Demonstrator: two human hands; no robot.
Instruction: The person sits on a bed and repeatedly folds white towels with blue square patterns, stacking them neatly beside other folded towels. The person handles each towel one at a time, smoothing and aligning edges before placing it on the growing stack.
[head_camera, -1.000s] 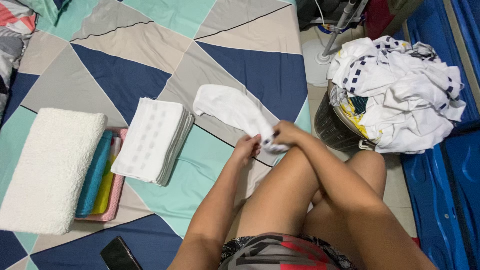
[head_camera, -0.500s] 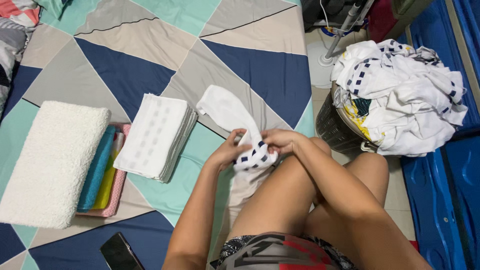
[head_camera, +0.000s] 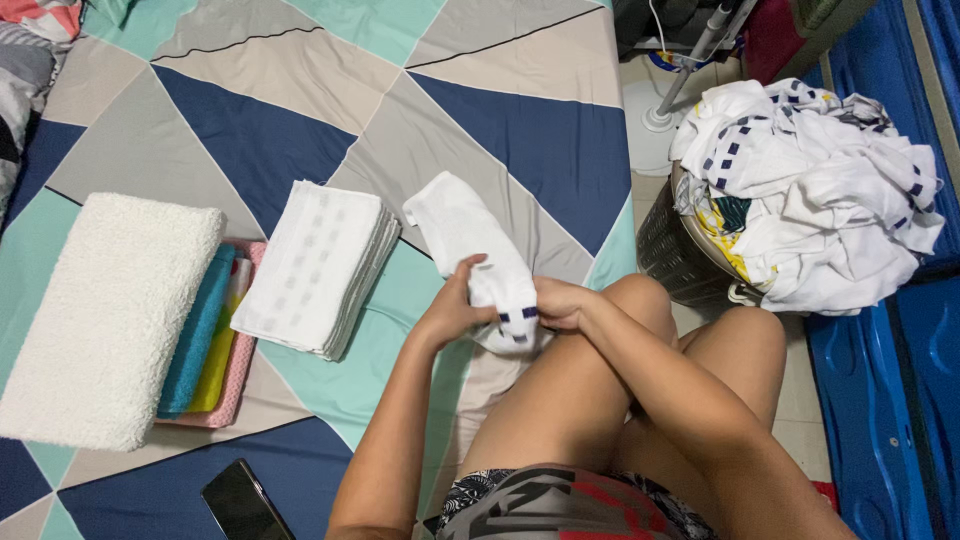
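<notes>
**Hands on the white cloth: slip risk near the bed edge**

Left hand (head_camera: 455, 305) and right hand (head_camera: 560, 303) are both clamped on the near end of the white cloth (head_camera: 478, 248), just above your knee. The far end trails loose on the patterned sheet (head_camera: 250, 130) and could drag or unroll if you lift unevenly. Folded white stack (head_camera: 315, 265) lies near on the left; laundry basket (head_camera: 690, 255) crowds the right. Open room is ahead.

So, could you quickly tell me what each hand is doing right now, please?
Left hand: closed on the white cloth, gripping its near end.
Right hand: closed on the same white cloth, at its near end beside the left.
</notes>
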